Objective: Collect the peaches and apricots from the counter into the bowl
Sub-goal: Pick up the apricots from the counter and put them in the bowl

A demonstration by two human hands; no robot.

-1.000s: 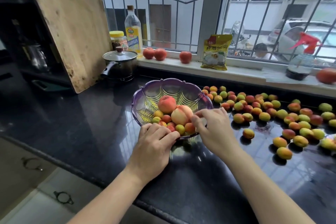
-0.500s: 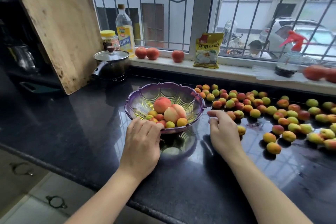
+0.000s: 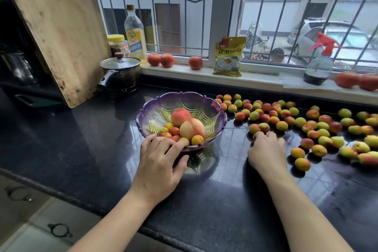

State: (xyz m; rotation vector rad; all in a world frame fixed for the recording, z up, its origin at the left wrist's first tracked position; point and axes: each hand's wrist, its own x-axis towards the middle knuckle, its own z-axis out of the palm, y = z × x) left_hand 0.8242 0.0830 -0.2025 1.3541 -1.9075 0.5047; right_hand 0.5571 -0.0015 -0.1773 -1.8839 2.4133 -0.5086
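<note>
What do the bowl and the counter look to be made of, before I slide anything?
Bowl: translucent purple, ribbed and scalloped, with light passing through its wall; probably moulded plastic, though glass cannot be ruled out. Counter: black, speckled and polished, mirroring the window bars and fruit; it looks like stone such as granite.

Red fruit (image 3: 357,81) on sill, far right: motion-blurred. Cutting board (image 3: 55,26): top cropped. Right hand (image 3: 266,149): fingertips curled under; what they hold cannot be told.
</note>
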